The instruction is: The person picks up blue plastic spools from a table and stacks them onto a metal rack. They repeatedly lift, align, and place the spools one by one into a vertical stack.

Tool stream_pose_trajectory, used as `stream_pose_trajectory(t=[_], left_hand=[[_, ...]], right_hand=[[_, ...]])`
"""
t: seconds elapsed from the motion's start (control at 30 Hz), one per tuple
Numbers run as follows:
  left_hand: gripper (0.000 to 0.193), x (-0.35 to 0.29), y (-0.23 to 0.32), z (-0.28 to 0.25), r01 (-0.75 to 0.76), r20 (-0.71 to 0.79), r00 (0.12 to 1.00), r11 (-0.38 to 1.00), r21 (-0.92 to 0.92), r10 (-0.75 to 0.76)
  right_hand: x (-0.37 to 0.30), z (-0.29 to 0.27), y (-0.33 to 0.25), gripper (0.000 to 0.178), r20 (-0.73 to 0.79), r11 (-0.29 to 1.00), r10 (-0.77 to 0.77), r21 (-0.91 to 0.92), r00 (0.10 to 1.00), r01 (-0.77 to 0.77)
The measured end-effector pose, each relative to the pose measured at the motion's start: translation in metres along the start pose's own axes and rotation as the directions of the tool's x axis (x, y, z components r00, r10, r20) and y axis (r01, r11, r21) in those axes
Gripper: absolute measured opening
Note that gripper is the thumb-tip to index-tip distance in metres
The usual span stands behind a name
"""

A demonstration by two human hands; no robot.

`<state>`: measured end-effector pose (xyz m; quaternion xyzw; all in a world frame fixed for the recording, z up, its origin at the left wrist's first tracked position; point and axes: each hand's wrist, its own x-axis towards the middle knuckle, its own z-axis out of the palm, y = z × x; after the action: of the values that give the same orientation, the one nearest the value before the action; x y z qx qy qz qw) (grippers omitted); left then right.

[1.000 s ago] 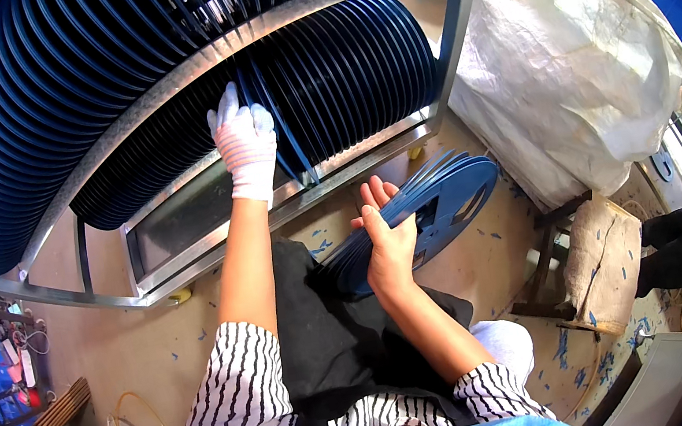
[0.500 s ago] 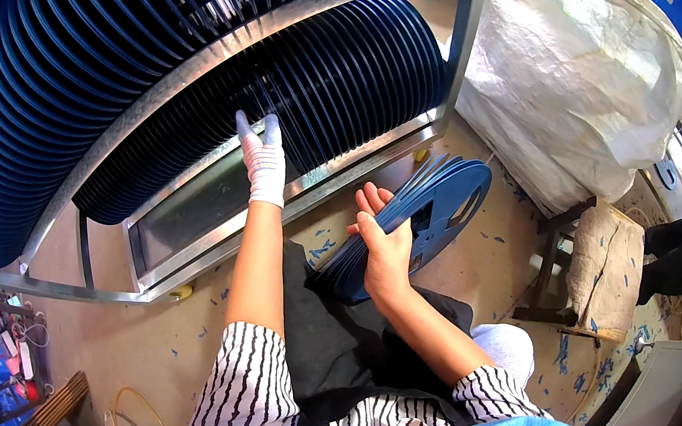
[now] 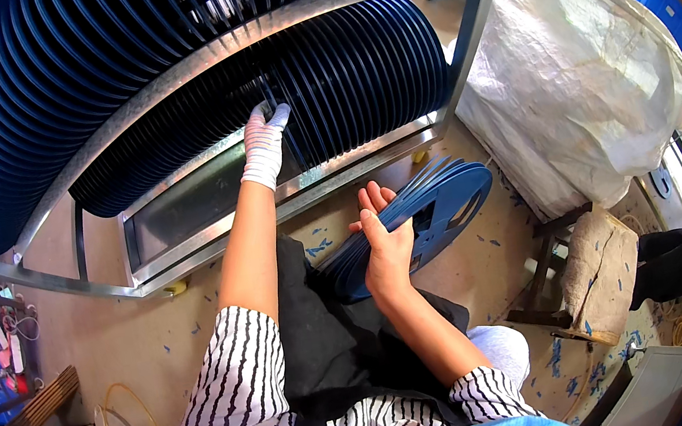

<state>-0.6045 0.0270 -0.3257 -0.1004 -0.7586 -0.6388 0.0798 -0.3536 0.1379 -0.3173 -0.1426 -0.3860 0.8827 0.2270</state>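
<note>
White-gloved left hand's (image 3: 263, 149) spread has narrowed at racked dark-blue round discs (image 3: 364, 75) — perhaps picking, grip unclear; bare right hand (image 3: 388, 250) holds fanned blue plastic plates (image 3: 442, 188).

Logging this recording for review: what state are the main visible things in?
Lower disc row, racked upright
Upper disc row, racked upright
Slotted blue discs, stacked, partly fanned
Left hand, gloved, at lower disc row
Right hand, bare, against slotted blue discs
White sack, bulging, creased
</note>
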Motion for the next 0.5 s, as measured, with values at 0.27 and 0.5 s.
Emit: stream_pose_trajectory(t=[0.27, 0.5], left_hand=[[0.028, -0.079, 0.003, -0.009, 0.055, 0.012, 0.998, 0.975, -0.216, -0.054], [0.037, -0.118, 0.0, -0.024, -0.029, 0.042, 0.998, 0.951, -0.307, 0.044]], right_hand=[[-0.001, -0.001, 0.003, 0.061, 0.008, 1.0, 0.007, -0.007, 1.0, -0.007], [-0.001, 0.0, 0.005, 0.063, 0.003, 0.999, 0.04, -0.014, 0.999, -0.04]])
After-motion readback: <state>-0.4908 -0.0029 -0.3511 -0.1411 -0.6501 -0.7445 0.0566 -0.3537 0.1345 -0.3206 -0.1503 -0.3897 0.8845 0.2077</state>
